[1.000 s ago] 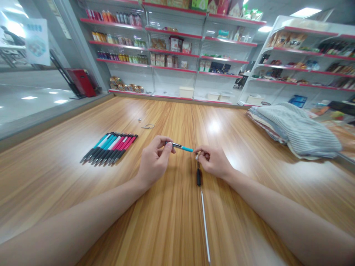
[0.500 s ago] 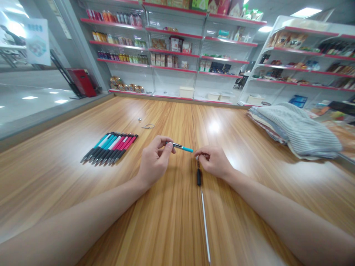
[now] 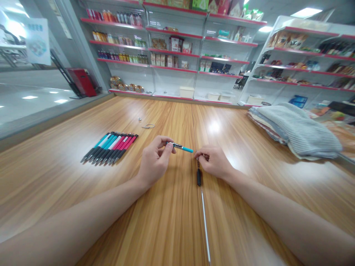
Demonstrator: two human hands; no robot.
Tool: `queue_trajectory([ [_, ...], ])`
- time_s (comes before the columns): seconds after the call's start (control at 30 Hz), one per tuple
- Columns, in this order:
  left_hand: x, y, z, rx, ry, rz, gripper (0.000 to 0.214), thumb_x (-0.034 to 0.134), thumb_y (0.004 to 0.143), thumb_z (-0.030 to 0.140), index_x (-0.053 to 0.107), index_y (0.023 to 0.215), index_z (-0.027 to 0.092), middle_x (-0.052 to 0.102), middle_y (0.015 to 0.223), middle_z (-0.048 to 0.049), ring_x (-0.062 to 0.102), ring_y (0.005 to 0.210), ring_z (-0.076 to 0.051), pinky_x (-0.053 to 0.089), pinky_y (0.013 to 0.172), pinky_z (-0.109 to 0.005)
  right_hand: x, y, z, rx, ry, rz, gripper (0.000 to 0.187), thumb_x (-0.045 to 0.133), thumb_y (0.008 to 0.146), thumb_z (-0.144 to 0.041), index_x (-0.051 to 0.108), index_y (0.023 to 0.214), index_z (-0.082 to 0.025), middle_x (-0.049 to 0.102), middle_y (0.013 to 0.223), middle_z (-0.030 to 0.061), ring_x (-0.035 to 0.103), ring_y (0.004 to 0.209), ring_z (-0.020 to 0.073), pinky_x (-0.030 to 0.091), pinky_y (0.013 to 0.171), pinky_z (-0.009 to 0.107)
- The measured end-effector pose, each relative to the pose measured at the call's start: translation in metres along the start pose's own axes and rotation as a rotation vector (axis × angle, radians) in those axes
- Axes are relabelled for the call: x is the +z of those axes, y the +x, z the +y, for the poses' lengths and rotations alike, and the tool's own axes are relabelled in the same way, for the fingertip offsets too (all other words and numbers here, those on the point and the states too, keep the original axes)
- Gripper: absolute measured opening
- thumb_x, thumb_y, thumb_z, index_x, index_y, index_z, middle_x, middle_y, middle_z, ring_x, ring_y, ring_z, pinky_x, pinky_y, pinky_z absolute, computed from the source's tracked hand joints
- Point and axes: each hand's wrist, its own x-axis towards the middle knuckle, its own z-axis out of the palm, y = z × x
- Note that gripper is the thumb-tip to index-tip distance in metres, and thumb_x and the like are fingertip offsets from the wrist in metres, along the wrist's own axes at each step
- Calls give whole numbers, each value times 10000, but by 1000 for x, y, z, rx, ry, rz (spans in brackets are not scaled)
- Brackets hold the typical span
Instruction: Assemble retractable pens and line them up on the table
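My left hand (image 3: 154, 161) is closed in a pinch around a teal pen barrel (image 3: 181, 147) that points to the right. My right hand (image 3: 214, 161) sits just right of the barrel's tip, fingers pinched on something small I cannot make out. A black pen grip section (image 3: 199, 176) lies on the wooden table (image 3: 172, 221) directly under that hand. A thin white refill (image 3: 205, 223) lies in line behind it, running toward me.
A row of several teal and pink pens (image 3: 110, 147) lies to the left. A small metal spring (image 3: 139, 119) and a curved clip (image 3: 148, 126) rest farther back. Folded cloths (image 3: 296, 131) are stacked at the right. Store shelves (image 3: 172, 51) stand behind the table.
My right hand has shifted slightly, its pinched fingers now closer to the table beside the teal barrel's tip. My left hand and the barrel have stayed put.
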Motion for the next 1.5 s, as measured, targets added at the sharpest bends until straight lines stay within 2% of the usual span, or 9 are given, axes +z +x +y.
queue_trajectory([
  [0.6, 0, 0, 0, -15, -18, -1, 203, 536, 891, 362, 552, 980, 180, 634, 791, -24, 432, 410, -35, 315, 377, -180, 0, 0, -2, -16, 23, 15, 243, 518, 748, -55, 719, 784, -186, 656, 721, 21, 586, 678, 137, 428, 628, 240],
  [0.87, 1, 0, 0, -7, -16, -4, 210, 537, 890, 359, 555, 985, 173, 633, 792, -29, 410, 399, -28, 298, 368, -181, -4, 1, -4, 26, 18, 190, 209, 509, 809, -101, 690, 872, -183, 670, 809, 44, 596, 753, 161, 442, 678, 266],
  [0.97, 0, 0, 0, -7, -11, -11, 213, 535, 892, 363, 555, 981, 171, 633, 793, -31, 418, 408, -31, 304, 374, -182, -5, 2, -5, 15, -7, 218, 214, 513, 811, -111, 670, 940, -178, 669, 847, 55, 590, 773, 174, 449, 699, 281],
  [1.1, 0, 0, 1, -13, -11, -19, 207, 531, 894, 363, 550, 984, 178, 633, 796, -24, 437, 422, -37, 321, 388, -179, -4, 2, -4, 5, -25, 194, 205, 518, 800, -104, 671, 912, -181, 668, 842, 54, 589, 782, 177, 453, 716, 288],
  [1.33, 1, 0, 2, -16, -24, -7, 218, 546, 880, 367, 556, 972, 170, 640, 784, -26, 454, 435, -44, 330, 398, -178, 0, 0, 0, -29, -13, 38, 281, 509, 725, -35, 719, 804, -204, 666, 755, 31, 594, 757, 174, 461, 707, 285],
  [1.5, 0, 0, 2, -15, -17, -20, 211, 540, 888, 364, 551, 977, 173, 634, 791, -25, 451, 441, -44, 324, 400, -181, 1, -1, 0, -22, -13, 17, 278, 506, 717, -29, 717, 755, -206, 666, 752, 26, 591, 747, 169, 463, 702, 282],
])
